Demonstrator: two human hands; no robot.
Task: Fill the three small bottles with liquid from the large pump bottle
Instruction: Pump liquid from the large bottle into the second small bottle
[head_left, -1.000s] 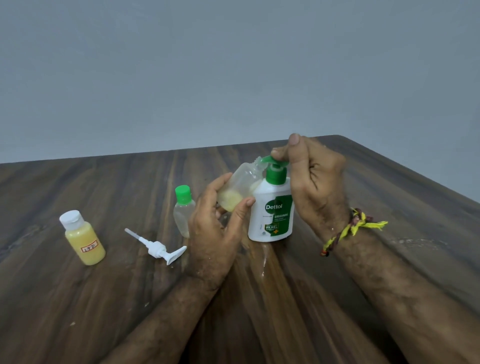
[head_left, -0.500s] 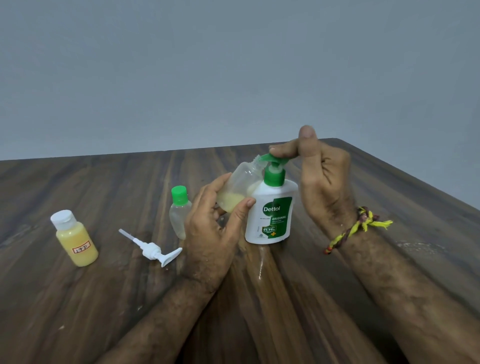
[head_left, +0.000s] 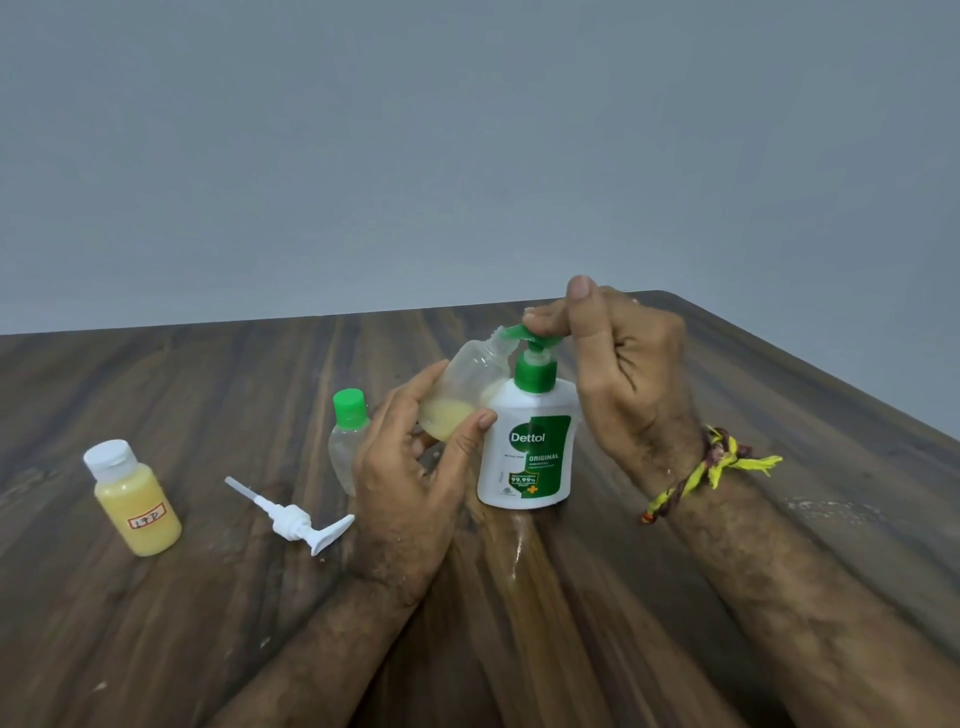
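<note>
Left hand: the left hand (head_left: 410, 483) is curled round a small clear plastic bottle (head_left: 462, 389), pinched between thumb and fingers at its lower body, tilted with its open neck under the nozzle.
Right hand: the right hand (head_left: 618, 374) is loosely curled, its forefinger laid on the green pump head (head_left: 535, 332); nothing is gripped.
Landmark: a white and green Dettol pump bottle (head_left: 530, 452) stands upright on the dark wooden table (head_left: 156, 623), touching the held bottle.
Fill state: pale yellow liquid is seen only in the held bottle's lower part; judged part-filled.
Handling: the held bottle is judged light, thin-walled and squeezable, likely slippery if wetted; best taken low on the body, gently.
Left of landmark: a green-capped clear small bottle (head_left: 348, 436) stands just beyond the left hand, then a loose white pump (head_left: 291, 519), then a white-capped bottle of yellow liquid (head_left: 132, 499), well apart.
Risk: liquid could miss the narrow neck.
</note>
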